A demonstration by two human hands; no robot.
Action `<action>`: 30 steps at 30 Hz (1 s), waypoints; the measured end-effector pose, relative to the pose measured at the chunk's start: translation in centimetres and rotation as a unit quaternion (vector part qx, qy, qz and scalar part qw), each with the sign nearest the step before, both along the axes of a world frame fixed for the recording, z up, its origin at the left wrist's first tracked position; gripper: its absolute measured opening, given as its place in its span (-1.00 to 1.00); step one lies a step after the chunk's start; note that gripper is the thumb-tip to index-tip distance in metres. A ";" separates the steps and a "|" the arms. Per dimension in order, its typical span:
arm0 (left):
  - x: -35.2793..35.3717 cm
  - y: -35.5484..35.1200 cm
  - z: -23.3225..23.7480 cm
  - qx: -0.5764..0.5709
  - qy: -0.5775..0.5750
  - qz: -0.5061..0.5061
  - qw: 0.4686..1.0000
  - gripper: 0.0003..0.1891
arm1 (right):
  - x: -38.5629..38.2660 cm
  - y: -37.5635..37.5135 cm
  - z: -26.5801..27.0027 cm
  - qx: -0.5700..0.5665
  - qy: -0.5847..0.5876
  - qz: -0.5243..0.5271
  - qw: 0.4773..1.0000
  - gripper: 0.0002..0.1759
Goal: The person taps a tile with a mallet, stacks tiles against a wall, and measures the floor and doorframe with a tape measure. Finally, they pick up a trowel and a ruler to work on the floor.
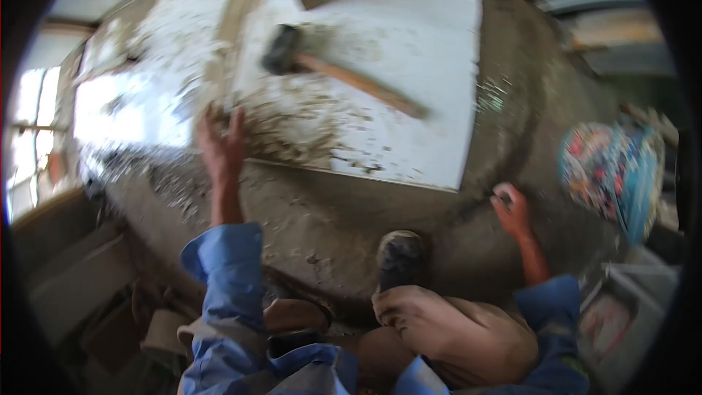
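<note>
Hammer point(344, 77), only one, lies on the slab point(420, 29); left hand point(219, 148) splayed wide, right hand point(512, 211) curled, hold unclear.

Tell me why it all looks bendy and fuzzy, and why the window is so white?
Head view: the wide lens bends the edges into a dark round frame; the left hand and the hammer look smeared and soft; the window on the left is washed out by glare.

Bare white board point(431, 66) right of hammer point(344, 74) left open; rubble point(285, 128) heaped by left hand point(219, 146); right side crowded by patterned bundle point(610, 172)
</note>
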State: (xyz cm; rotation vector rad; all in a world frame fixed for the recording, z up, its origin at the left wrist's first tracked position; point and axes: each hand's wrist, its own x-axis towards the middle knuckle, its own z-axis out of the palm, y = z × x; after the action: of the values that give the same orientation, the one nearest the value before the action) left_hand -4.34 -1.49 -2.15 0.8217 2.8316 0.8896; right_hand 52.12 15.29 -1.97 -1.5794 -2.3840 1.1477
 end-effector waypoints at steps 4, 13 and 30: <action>-2.9 -1.7 1.1 0.055 0.043 0.068 0.995 -0.40 | 0.1 0.6 0.0 -0.017 0.019 0.013 1.000 -0.86; -9.4 -8.8 -0.9 0.219 0.007 0.281 0.934 -0.56 | -1.6 1.6 1.1 -0.042 0.029 0.035 0.998 -0.94; -6.9 -9.5 -2.3 0.207 -0.029 0.344 0.915 -0.57 | 3.3 6.2 1.4 -0.330 -0.057 -0.012 0.942 -0.63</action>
State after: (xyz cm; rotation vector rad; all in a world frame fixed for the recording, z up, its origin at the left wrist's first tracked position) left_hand -11.27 -10.98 -4.43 -0.2487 2.9293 1.5878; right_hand 55.41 21.51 -0.54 -1.8635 -2.1430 2.0551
